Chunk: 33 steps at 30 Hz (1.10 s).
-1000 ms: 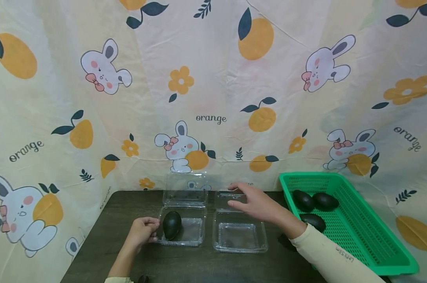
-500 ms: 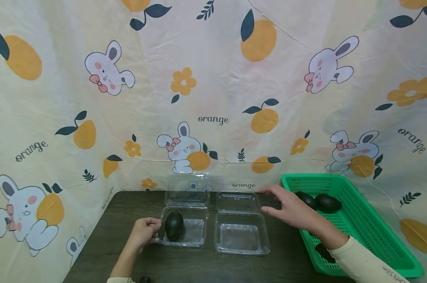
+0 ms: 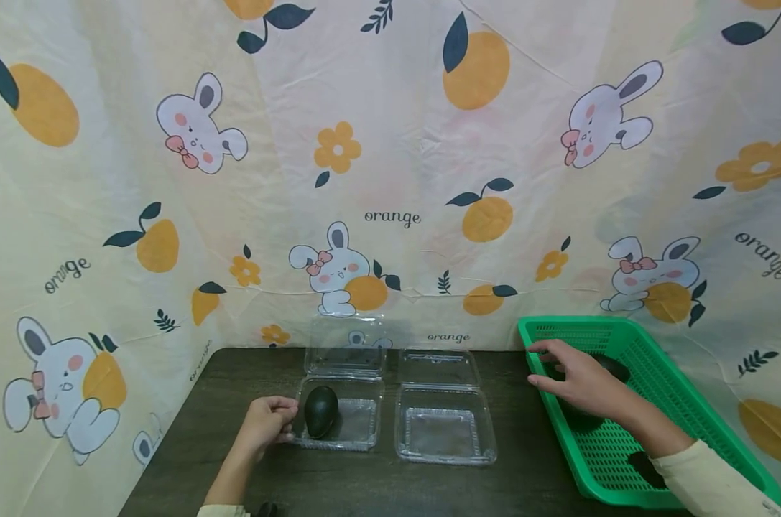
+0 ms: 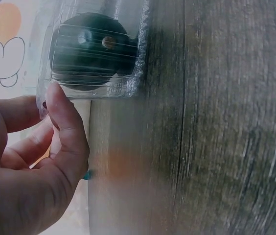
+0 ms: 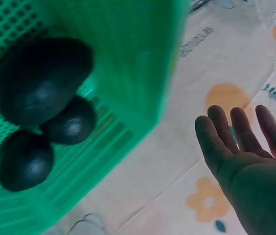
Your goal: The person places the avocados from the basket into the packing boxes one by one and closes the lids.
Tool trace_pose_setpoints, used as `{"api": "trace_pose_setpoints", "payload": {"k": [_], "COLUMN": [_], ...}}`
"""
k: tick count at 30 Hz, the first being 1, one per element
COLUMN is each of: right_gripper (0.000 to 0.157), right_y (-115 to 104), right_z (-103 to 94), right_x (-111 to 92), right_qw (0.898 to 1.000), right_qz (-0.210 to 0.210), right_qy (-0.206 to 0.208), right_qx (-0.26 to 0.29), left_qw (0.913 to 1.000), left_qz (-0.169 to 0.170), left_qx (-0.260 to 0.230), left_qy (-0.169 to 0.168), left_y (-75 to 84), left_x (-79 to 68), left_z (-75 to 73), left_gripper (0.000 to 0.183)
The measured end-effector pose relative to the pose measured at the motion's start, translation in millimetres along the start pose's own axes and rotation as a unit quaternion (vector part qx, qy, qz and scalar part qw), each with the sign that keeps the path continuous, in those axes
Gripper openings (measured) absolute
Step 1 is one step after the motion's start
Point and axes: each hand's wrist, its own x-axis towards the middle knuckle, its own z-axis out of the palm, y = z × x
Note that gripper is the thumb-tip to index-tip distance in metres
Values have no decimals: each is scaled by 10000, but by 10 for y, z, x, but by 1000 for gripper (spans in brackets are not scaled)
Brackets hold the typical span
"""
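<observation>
In the head view, a dark avocado (image 3: pixel 321 411) lies at the left side of an opened clear plastic clamshell box (image 3: pixel 359 425). My left hand (image 3: pixel 267 425) pinches that box's left rim between thumb and fingers, as the left wrist view shows, with the avocado (image 4: pixel 86 51) seen through the clear wall. My right hand (image 3: pixel 578 380) is over the left edge of a green basket (image 3: pixel 681 409), fingers spread and holding nothing. The right wrist view has several avocados (image 5: pixel 42 81) in the basket; in the head view, my hand and forearm partly hide them.
A second clear clamshell box (image 3: pixel 445 454) stands opened between the first box and the basket, with nothing in it. Behind the dark wooden table (image 3: pixel 190 445) hangs a cloth (image 3: pixel 409 143) printed with rabbits and oranges. A small dark object (image 3: pixel 267 510) shows at the bottom edge.
My right hand has moved right, from above the second box's lid to over the basket. The left hand has kept its pinch on the first box's rim.
</observation>
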Motion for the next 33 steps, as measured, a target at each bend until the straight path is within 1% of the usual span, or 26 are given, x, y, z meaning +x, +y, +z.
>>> {"api": "trace_pose_setpoints", "payload": {"k": [4,7,12,17,22,27,33], "right_gripper": [59,57,55,56,58,58,58], "right_y": [166,289,469,636,754,855,971], "right_z": [-13,-29,-73,-96,-94,-76,-32], "right_x": [-43,-80,-118,-115,-101,-86,-56], "right_qw": [9999,9998,9990,9963,9934,9908,9890], "right_qz": [-82,-82,87,101,275,434,426], "right_qy": [-11,-98,-406,-787,-1078,-1247,-1376], "right_qx": [-113,-136,-193,-330,-288,-311,-322], "left_qw": [10000,10000,10000,10000,10000,10000,10000], "left_qz": [2,6,40,29,1,-15,-40], "left_qx": [4,-5,-5,18,53,59,70], "left_qy": [8,9,18,22,12,-13,7], "left_y": [-4,-10,-8,-13,-19,-24,-23], "left_x": [14,17,3,3,10,17,19], "left_z": [-5,-3,11,7,2,-5,-17], "left_gripper": [19,19,18,17,18,18,17]}}
